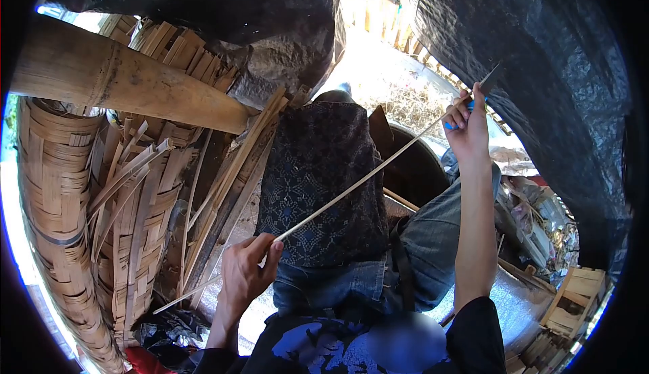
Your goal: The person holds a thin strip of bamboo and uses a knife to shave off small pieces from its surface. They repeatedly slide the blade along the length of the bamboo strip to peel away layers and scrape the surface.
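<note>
A long, thin bamboo strip [362, 179] slants across the space over my lap. My left hand [245, 274] is closed round its lower part, and the tail end sticks out behind the fist to the lower left. At the upper right, my right hand [469, 131] grips a small knife [493, 77] with a blue handle, its dark blade pointing up and away. The strip's far end meets the fingers of this hand, close by the blade. Beneath the strip, a dark patterned cloth [318, 178] covers my left thigh.
Left of me stand a woven bamboo basket [61, 212] and bundled split bamboo [145, 191]. A thick bamboo pole [135, 83] juts in above them. Dark plastic sheeting [541, 56] hangs at the right and overhead. A small wooden stool [573, 301] sits at lower right.
</note>
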